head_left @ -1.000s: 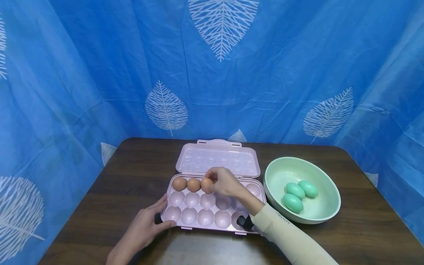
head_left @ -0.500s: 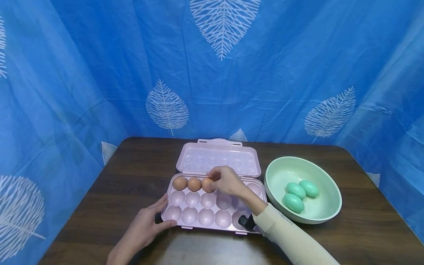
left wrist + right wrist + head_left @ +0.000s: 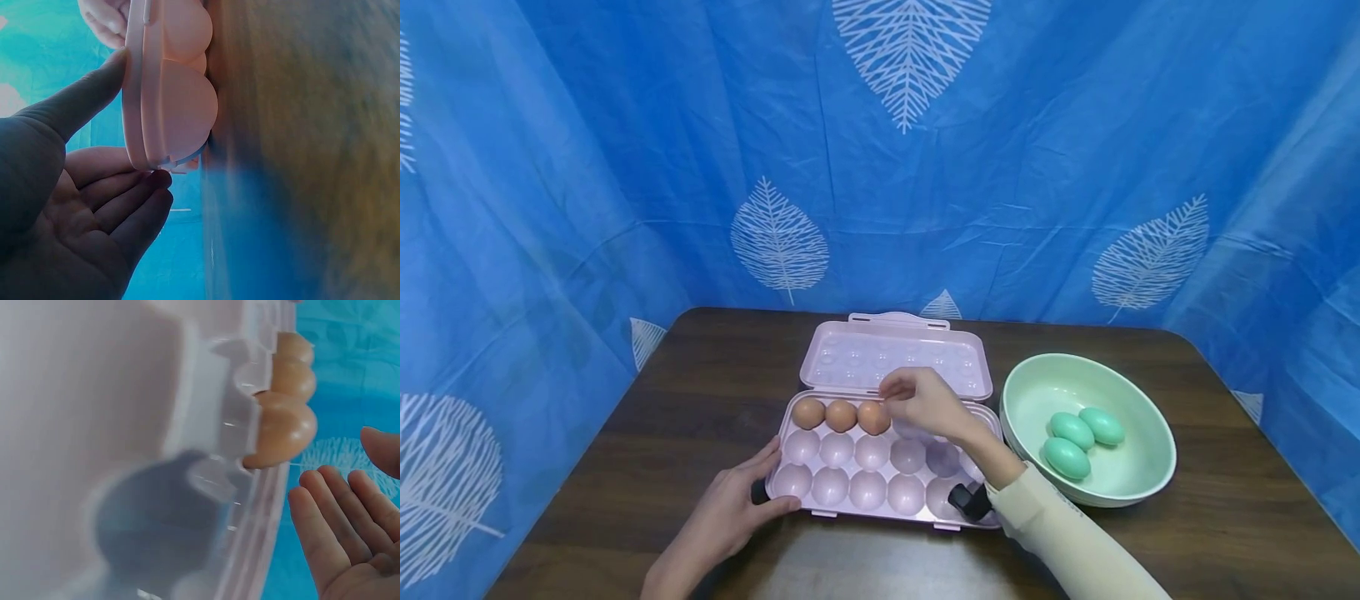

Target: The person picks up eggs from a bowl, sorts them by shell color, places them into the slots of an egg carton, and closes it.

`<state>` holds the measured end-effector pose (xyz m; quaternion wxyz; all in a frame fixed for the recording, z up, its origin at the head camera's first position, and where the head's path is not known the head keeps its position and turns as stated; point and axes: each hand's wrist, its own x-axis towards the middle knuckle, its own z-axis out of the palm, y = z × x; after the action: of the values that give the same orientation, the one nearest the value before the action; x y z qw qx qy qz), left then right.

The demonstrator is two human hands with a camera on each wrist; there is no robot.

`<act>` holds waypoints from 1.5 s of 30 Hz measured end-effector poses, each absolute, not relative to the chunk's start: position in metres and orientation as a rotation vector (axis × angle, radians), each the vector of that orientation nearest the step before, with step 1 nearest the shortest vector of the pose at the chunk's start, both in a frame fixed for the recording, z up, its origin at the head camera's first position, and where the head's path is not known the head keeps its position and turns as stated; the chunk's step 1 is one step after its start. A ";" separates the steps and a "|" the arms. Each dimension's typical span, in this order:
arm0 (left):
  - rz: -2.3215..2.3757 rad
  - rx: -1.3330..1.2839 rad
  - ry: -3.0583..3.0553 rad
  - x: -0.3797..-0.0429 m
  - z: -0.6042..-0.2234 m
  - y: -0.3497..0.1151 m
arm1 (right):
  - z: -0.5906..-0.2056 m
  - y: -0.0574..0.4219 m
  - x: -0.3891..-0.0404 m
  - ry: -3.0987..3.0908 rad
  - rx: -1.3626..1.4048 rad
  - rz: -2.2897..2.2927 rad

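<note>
A pink egg box (image 3: 887, 516) lies with its lid (image 3: 898, 354) folded back. Three brown eggs fill the left end of its far row; the rightmost is a brown egg (image 3: 872, 418), beside my right hand (image 3: 927, 405). In the right wrist view, the fingers (image 3: 340, 528) are extended, hold nothing and stand apart from the nearest egg (image 3: 286, 431). My left hand (image 3: 728, 506) rests against the box's left end, thumb at the front corner and fingers along the side. The left wrist view has the thumb (image 3: 94, 94) straight against the rim, with the other fingers nearly straight.
To the right of the box stands a pale green bowl (image 3: 1157, 467) with three green eggs (image 3: 1067, 458) in it. Everything is on a dark wooden table (image 3: 722, 383). A blue curtain (image 3: 1015, 167) with white leaf prints hangs behind and at the sides.
My right hand has let go of the third brown egg and moved slightly up and right from it. The egg stays in its cup. My left hand has kept its place.
</note>
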<state>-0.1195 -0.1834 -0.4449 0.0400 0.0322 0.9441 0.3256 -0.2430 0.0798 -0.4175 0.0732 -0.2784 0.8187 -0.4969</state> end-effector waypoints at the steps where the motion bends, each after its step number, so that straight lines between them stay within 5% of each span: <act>1: 0.998 0.099 2.893 -0.120 -0.445 -0.184 | -0.415 0.081 -0.243 2.473 -0.840 -1.494; 33: 0.988 0.123 2.923 -0.117 -0.443 -0.187 | -0.362 0.095 -0.214 2.505 -0.807 -1.615; 45: 0.989 0.113 2.896 -0.119 -0.443 -0.184 | -0.390 0.119 -0.229 2.549 -0.781 -1.677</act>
<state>-0.1191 -0.1842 -0.4425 0.0394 0.0369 0.9449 0.3228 -0.2295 0.1192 -0.3895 -0.0038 -0.2479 0.8093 -0.5325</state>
